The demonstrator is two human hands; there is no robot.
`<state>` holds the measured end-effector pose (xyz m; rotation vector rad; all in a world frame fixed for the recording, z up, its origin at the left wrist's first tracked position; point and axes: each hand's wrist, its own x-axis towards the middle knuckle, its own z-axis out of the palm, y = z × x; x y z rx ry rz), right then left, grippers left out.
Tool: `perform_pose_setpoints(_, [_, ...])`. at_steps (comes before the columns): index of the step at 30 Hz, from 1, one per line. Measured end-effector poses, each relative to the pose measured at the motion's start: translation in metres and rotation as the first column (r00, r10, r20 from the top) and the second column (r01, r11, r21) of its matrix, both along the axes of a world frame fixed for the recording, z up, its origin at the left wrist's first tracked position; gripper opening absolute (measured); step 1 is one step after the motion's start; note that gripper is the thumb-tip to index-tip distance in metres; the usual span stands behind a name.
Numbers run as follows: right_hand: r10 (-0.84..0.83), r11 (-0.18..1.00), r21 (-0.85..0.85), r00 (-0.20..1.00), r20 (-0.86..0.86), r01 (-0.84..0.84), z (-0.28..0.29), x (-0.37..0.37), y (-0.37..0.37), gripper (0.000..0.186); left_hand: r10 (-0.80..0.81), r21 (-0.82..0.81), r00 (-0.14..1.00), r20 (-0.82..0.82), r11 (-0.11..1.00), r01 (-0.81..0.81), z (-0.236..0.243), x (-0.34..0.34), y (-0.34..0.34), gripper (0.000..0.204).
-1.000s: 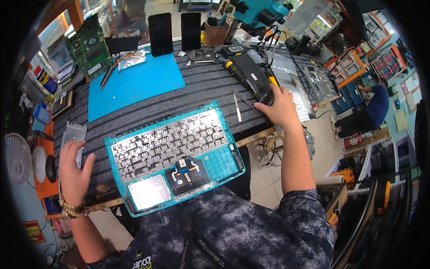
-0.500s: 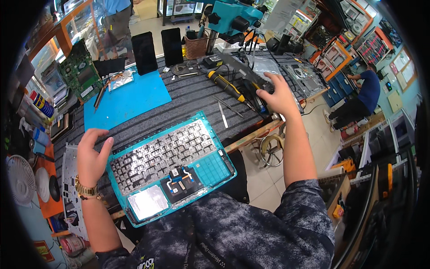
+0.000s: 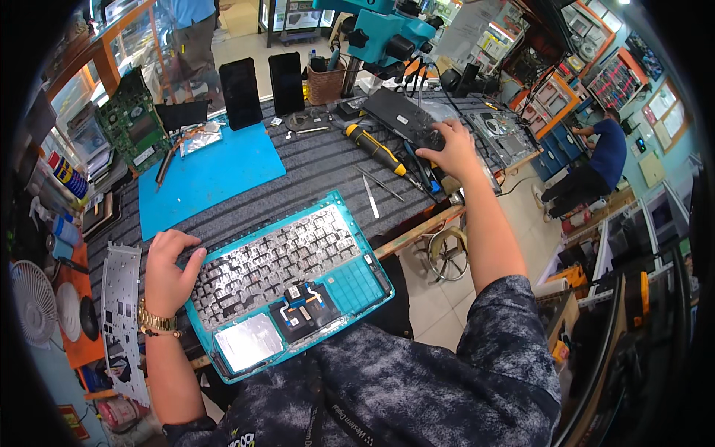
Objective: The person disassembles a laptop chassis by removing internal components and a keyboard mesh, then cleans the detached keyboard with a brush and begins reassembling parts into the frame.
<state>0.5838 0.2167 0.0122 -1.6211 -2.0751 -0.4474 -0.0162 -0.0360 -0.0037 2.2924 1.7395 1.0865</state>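
Observation:
A teal laptop top case (image 3: pixel 354 287), inner side up, rests tilted on my lap and against the bench edge. It has a silver perforated plate (image 3: pixel 275 253) and a touchpad module (image 3: pixel 305 311). My left hand (image 3: pixel 173 270) lies at its left edge, thumb and fingers apart, holding nothing. Out to the right, my right hand (image 3: pixel 452 153) grips the end of a flat black panel that looks like a laptop keyboard (image 3: pixel 398 117), with a small pale label on its face. Below it lie a yellow-black screwdriver (image 3: pixel 376 149) and tweezers (image 3: pixel 370 195).
A blue mat (image 3: pixel 216 175) covers the bench's left part, with a green circuit board (image 3: pixel 138 123) behind it. Two dark phone-like slabs (image 3: pixel 240 93) stand at the back beside a brown basket (image 3: pixel 325 82). A teal microscope (image 3: pixel 391 37) rises behind. Another person (image 3: pixel 607 153) works at far right.
The black panel has turned from nearly edge-on to showing its broad face and sits lower, over the bench. My left hand has shifted slightly right and down, closer to the case.

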Motion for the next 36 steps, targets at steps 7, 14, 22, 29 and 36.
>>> perform_pose_setpoints(7, [-0.215,0.876,-0.426,0.974,0.073,0.226,0.008,-0.050,-0.037,0.031,-0.082,-0.043,0.996,-0.021,0.996,0.081,0.003,0.010,0.000,0.016])
perform_pose_setpoints(14, [-0.228,0.860,-0.453,0.971,0.070,0.235,-0.001,-0.054,-0.026,0.034,-0.028,-0.120,0.999,-0.030,0.992,0.024,-0.010,0.011,0.002,0.011])
perform_pose_setpoints(22, [-0.301,0.887,-0.404,0.944,-0.136,0.224,0.011,-0.039,-0.044,0.027,0.018,-0.182,0.999,0.028,0.983,-0.013,-0.010,0.022,0.005,0.007])
perform_pose_setpoints(29, [-0.144,0.863,-0.442,0.718,-0.681,-0.246,0.060,-0.040,-0.106,0.028,0.073,-0.073,0.997,0.002,0.995,-0.072,-0.009,0.017,-0.002,0.008])
perform_pose_setpoints(36, [-0.152,0.725,-0.385,0.413,-0.898,-0.571,0.026,-0.078,-0.149,0.047,0.173,-0.162,0.953,-0.247,0.963,-0.217,0.005,0.014,0.007,0.013])
